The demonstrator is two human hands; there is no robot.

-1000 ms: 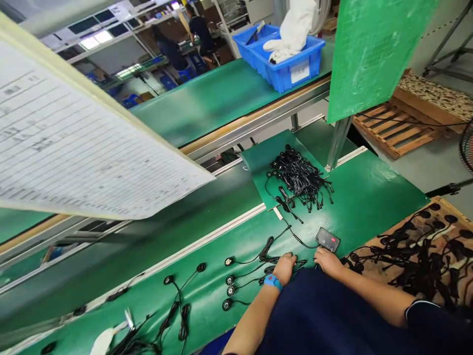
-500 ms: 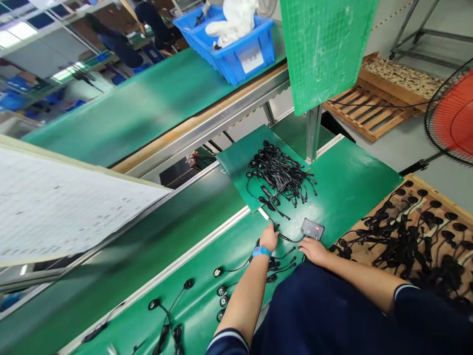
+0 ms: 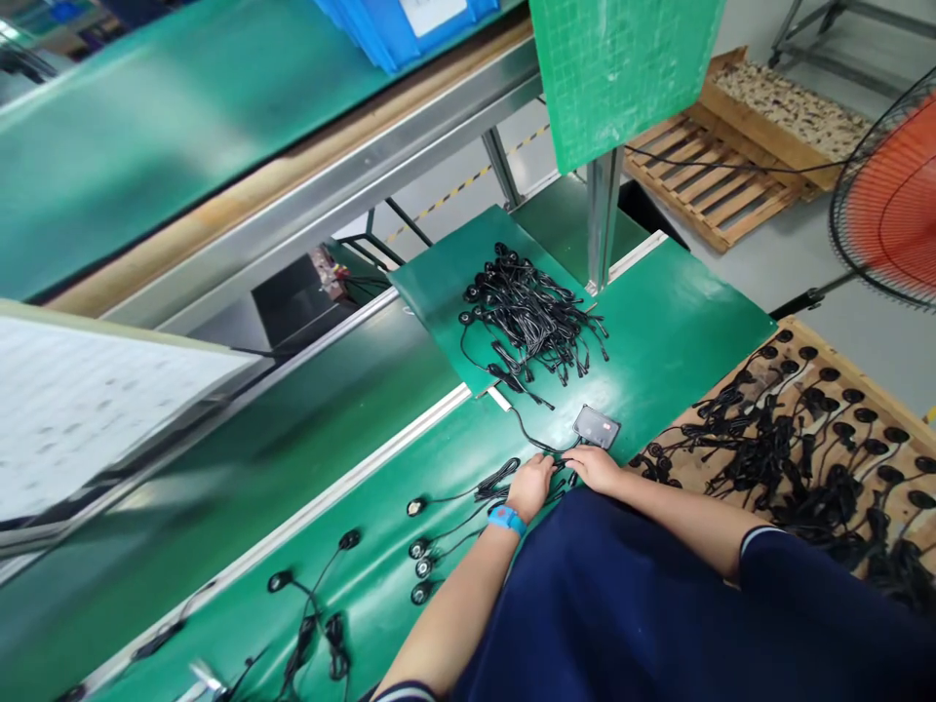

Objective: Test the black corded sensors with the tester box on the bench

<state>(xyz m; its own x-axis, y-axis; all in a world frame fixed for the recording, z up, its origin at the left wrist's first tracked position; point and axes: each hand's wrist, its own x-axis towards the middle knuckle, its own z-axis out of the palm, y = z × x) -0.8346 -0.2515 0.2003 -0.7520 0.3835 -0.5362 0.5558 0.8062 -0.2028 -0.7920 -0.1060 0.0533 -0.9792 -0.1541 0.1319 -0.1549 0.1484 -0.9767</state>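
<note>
My left hand [image 3: 531, 485], with a blue wristband, is closed around the end of a black cable [image 3: 494, 480] whose coil lies on the green work surface. My right hand [image 3: 594, 468] meets it fingertip to fingertip, pinching a thin black cable end. Exactly how the two ends touch is hidden by the fingers. Just beyond the right hand sits a small grey box [image 3: 598, 427], with a black lead [image 3: 525, 426] curving away from it. Left of my hands, several round black discs [image 3: 416, 506] on cables lie on the surface.
A heap of black cables [image 3: 537, 317] covers a green board ahead. To the right, a wooden board [image 3: 804, 341] carries many more cabled discs. A green panel [image 3: 621, 78] on a metal post stands beyond, and a red fan [image 3: 892, 195] is at far right.
My left hand has come back from the lead near the grey box to meet my right hand. The right hand has shifted slightly beside it. The view has tilted downward.
</note>
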